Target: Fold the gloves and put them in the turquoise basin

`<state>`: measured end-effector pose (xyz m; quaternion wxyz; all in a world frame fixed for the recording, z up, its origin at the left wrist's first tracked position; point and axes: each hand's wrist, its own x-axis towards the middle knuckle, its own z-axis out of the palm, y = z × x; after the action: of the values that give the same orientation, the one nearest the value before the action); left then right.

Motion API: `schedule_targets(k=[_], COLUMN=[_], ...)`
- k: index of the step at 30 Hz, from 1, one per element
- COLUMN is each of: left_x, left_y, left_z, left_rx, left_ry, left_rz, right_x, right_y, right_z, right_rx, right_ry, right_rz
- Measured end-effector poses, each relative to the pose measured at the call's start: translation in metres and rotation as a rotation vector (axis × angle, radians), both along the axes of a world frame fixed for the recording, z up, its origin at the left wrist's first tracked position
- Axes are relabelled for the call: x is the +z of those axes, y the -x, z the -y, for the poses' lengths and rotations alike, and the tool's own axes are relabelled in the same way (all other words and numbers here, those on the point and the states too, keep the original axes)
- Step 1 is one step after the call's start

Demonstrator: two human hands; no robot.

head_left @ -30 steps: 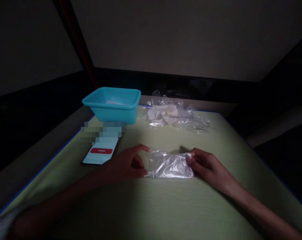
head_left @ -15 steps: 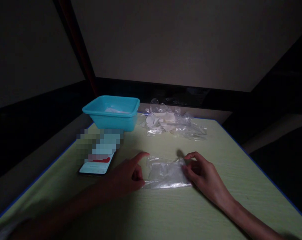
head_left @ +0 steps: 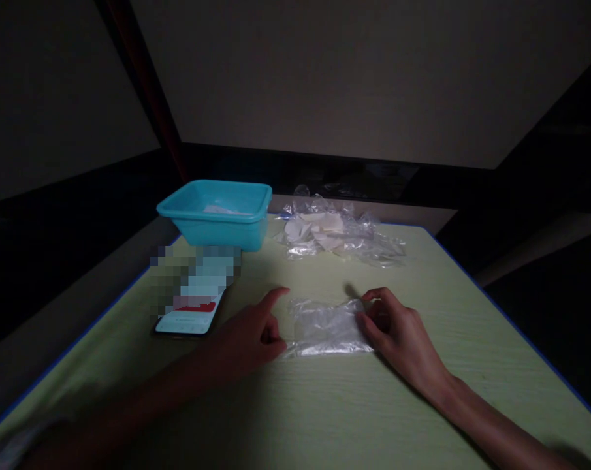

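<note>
A clear plastic bag, flat and slightly wrinkled, lies on the table between my two hands. My left hand is at its left edge, index finger stretched out, thumb apart from it and the other fingers curled. The thumb tip is close to the bag's lower left corner; whether it touches is hard to tell. At the bag's right edge, my right hand rests with thumb and bent index finger apart. Its thumb tip lies against the bag, and its other fingers are partly hidden.
A turquoise plastic basin with something white inside stands at the back left. Before it lies a phone, its lit screen partly pixelated. Crumpled clear plastic with white pieces sits at the back of the pale green table, which has blue edging.
The whole view has shifted slightly, so the table and its contents appear a little higher. Both hands keep nearly the same pose at the bag's sides.
</note>
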<state>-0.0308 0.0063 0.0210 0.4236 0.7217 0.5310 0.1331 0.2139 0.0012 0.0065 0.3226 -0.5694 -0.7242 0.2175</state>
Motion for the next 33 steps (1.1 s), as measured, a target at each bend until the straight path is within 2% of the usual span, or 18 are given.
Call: schedule_targets(k=[6, 9, 10, 12, 14, 16, 18, 22, 30, 33], left_x=[-0.001, -0.003, -0.004, -0.006, -0.007, -0.009, -0.012, -0.017, -0.015, -0.015], left_y=[-0.003, -0.008, -0.011, -0.016, -0.021, -0.024, -0.025, -0.025, -0.025, -0.024], left_z=[0.0, 0.005, 0.008, 0.013, 0.017, 0.018, 0.018, 0.015, 0.014, 0.014], left_rx=[0.011, 0.043, 0.005, -0.155, -0.348, -0.47, -0.52, -0.529, -0.542, -0.536], left_ry=[-0.07, -0.317, -0.43, -0.62, -0.704, -0.718, -0.699, -0.625, -0.58, -0.584], left_rz=[-0.019, -0.044, -0.044, -0.045, -0.071, -0.124, -0.175, -0.253, -0.287, -0.278], right_x=[-0.001, 0.0, 0.0, 0.001, 0.001, 0.001, 0.001, 0.0, 0.003, 0.009], right_y=[0.0, 0.0, 0.0, 0.0, 0.0, 0.0, 0.0, -0.001, -0.008, -0.005], right_z=[-0.001, 0.0, 0.0, 0.0, 0.0, 0.0, 0.0, 0.0, 0.004, 0.009], right_rx=[0.021, 0.032, 0.034, 0.041, 0.046, 0.046, 0.045, 0.049, -0.006, 0.016], right_ry=[-0.033, -0.04, -0.041, -0.043, -0.042, -0.04, -0.037, -0.045, -0.063, -0.175], right_rz=[0.074, 0.096, 0.104, 0.114, 0.112, 0.107, 0.111, 0.195, 0.57, 0.586])
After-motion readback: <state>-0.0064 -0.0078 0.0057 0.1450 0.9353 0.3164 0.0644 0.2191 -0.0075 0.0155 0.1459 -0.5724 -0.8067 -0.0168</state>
